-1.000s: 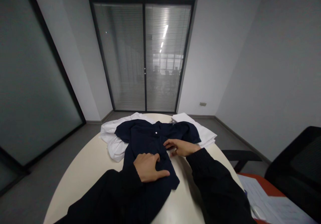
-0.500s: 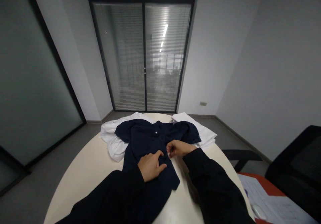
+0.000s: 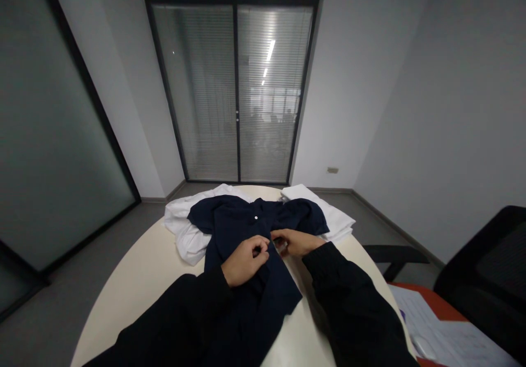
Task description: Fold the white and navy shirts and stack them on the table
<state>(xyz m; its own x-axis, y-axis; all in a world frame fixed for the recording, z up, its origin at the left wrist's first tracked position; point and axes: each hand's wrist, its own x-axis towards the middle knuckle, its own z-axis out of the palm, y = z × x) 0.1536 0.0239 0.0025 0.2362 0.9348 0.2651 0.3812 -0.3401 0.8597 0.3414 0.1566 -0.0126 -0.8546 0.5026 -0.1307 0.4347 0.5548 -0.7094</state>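
Observation:
A navy short-sleeved shirt (image 3: 234,230) lies spread on the round cream table, its collar away from me. One white button shows below the collar. My left hand (image 3: 249,258) is closed, thumb and fingers pinched together on the shirt's front. Close beside it, my right hand (image 3: 296,242) has its fingers curled on the shirt's right front edge. The two sets of fingertips almost meet. What exactly lies between them, cloth or a button, is too small to make out.
White cloth (image 3: 187,235) lies crumpled at the table's left, partly under the shirt. Folded white cloth (image 3: 339,219) lies at the right. The round table (image 3: 123,296) has a black chair (image 3: 489,268) to its right, near papers (image 3: 447,328) on an orange surface.
My left hand has gone from spread fingers to a pinch and moved slightly up toward the right hand. My right fingers have shifted a little left. The shirt's lower right edge has moved right.

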